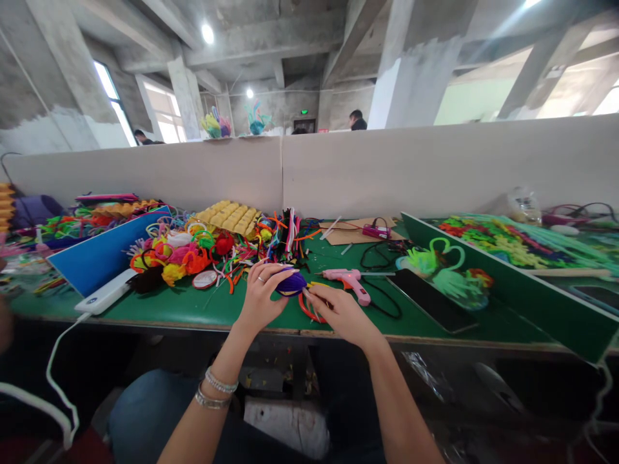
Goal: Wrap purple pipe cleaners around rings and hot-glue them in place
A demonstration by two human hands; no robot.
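My left hand [265,291] is closed around an oval purple pipe-cleaner piece [293,282], fingers over its top and thumb below. A pale patch shows on the piece's underside. At its right tip, my right hand [341,308] pinches with thumb and forefinger; the exact grip is too small to see. A thin yellow thing [316,284] lies just behind those fingers, and a red loop [309,310] shows on the table under them. Just beyond my right hand lies a pink hot glue gun [352,281] on its side, its nozzle pointing left.
Colourful pipe-cleaner pieces [181,254] and a yellow egg tray [229,217] crowd the left, beside a blue board [111,248] and white power strip [107,293]. Rightward are a black phone [430,299], green pipe-cleaner swans [457,283] and a green divider [507,287].
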